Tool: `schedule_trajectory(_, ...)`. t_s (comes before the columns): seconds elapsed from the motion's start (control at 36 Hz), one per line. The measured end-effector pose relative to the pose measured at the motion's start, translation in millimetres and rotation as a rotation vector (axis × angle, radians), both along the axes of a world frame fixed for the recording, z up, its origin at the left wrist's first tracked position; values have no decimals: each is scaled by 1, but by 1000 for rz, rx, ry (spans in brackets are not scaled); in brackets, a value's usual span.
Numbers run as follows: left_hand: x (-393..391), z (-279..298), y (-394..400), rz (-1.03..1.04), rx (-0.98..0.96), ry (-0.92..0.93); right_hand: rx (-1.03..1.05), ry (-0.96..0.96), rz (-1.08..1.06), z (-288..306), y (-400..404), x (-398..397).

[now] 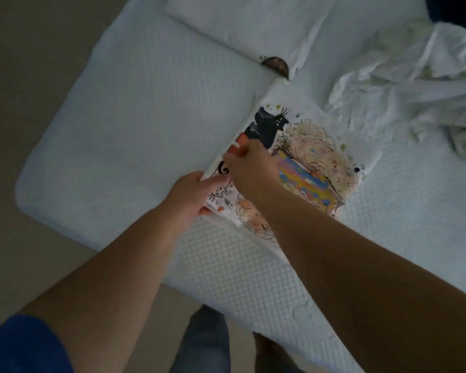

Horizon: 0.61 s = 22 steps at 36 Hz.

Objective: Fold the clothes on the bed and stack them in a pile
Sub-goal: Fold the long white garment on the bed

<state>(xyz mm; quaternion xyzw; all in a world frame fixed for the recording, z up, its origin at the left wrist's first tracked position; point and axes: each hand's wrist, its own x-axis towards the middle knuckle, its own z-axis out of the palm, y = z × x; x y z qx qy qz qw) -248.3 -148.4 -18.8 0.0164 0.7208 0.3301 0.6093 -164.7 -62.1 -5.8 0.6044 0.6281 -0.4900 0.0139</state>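
Item under handling: one white printed shirt (304, 157), lying flat on the bed (124, 125), partly folded, print side up, near the corner closest to the person.

Left hand (191, 195): fingers curled round the near-left edge of the shirt, thumb on top, pinching the fabric. In my judgement this grip holds the edge in line while the other hand works.

Right hand (250, 162): reaching across the left arm, fingers bent down onto the left edge of the shirt further up. It appears to pinch the fabric, though motion blur hides the fingertips. The two hands grip the same long edge, close together but apart, which suggests the edge is being straightened or readied for the next fold.

Other clothes: a crumpled white pile (404, 84) lies well apart at the far right, unfolded. A folded white garment (242, 22) lies flat at the head of the bed, probably the start of the stack. A small dark item (276, 64) pokes out at its near edge; what it is cannot be told.

Progress, as a judgement: early to middle. One piece seems finished, one is in hand, several remain.

Risk: the shirt sits near the mattress corner, so a careless pull could drag it over the side.
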Motion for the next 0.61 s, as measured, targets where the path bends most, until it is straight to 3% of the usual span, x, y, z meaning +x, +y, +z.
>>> schedule_trajectory(0.11, 6, -11, -4, -218, 87, 430, 392, 18, 78, 0, -28, 29)
schedule_trajectory(0.19, 6, -8, -9, -253, 134, 555, 606, -76, 170, -3, -41, 65)
schedule_trajectory(0.31, 7, -9, -19, -342, 74, 681, 488, -354, 389, -16, -50, 113)
schedule_trajectory(0.42, 9, -18, -33, -310, -9, 854, 387, -477, 588, -39, -54, 130)
schedule_trajectory(0.5, 14, -18, -41, -193, -81, 747, 374, -511, 609, -50, -51, 126)
schedule_trajectory(0.61, 22, -9, -40, 187, -164, 333, 338, -493, 644, -50, -48, 130)
